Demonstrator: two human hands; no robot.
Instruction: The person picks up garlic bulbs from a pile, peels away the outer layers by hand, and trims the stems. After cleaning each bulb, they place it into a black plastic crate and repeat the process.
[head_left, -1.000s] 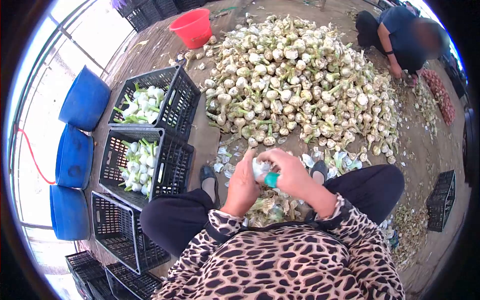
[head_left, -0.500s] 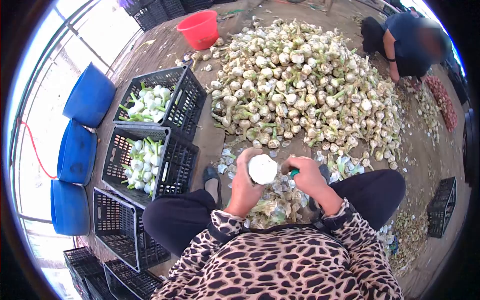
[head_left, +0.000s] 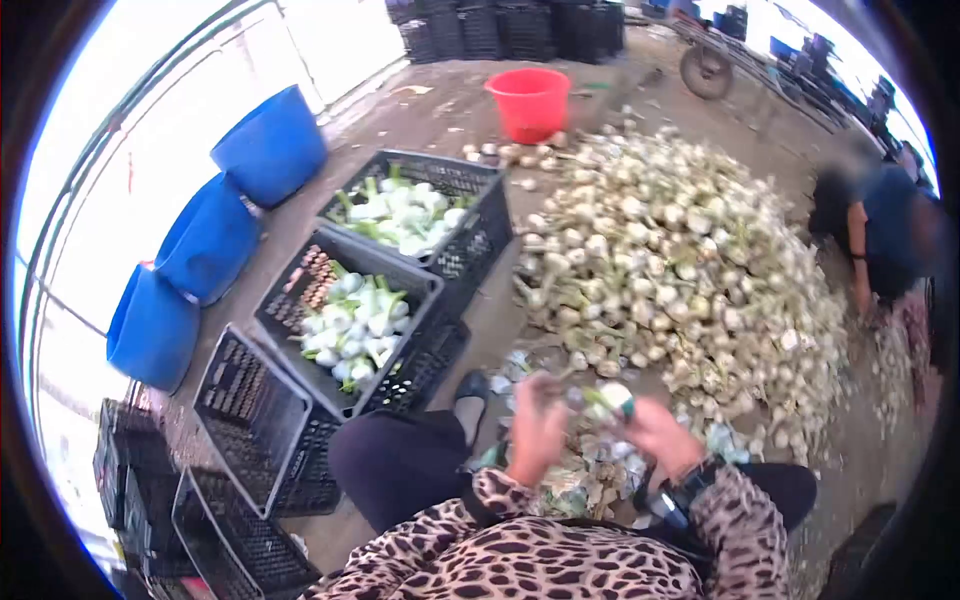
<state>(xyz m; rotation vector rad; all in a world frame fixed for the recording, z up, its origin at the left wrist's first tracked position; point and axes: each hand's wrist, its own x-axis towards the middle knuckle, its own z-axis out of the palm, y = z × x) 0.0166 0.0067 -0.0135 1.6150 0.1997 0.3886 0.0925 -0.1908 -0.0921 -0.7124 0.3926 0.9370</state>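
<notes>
My left hand point(head_left: 538, 425) is raised above my lap, its fingers smeared by motion; whether it holds anything is unclear. Just to its right, a pale bulb point(head_left: 614, 394) with a green stem lies at the fingertips of my right hand point(head_left: 662, 436). That hand is closed around a small tool, of which a bit of green point(head_left: 628, 408) shows beside the bulb. Below both hands, loose peelings point(head_left: 590, 480) cover the ground between my legs. A large heap of unpeeled bulbs point(head_left: 690, 270) lies beyond them.
Black crates of trimmed bulbs point(head_left: 440, 283) stand at the left, with an unfilled crate point(head_left: 250, 420) nearer me. Blue tubs point(head_left: 205, 240) line the far left. A red bucket point(head_left: 530, 105) stands behind the heap. Another person point(head_left: 885, 225) crouches at the right.
The view has swung left, so the crates and heap sit farther right. The white bulb has left my left palm; a bulb with a stem now shows by my right fingers.
</notes>
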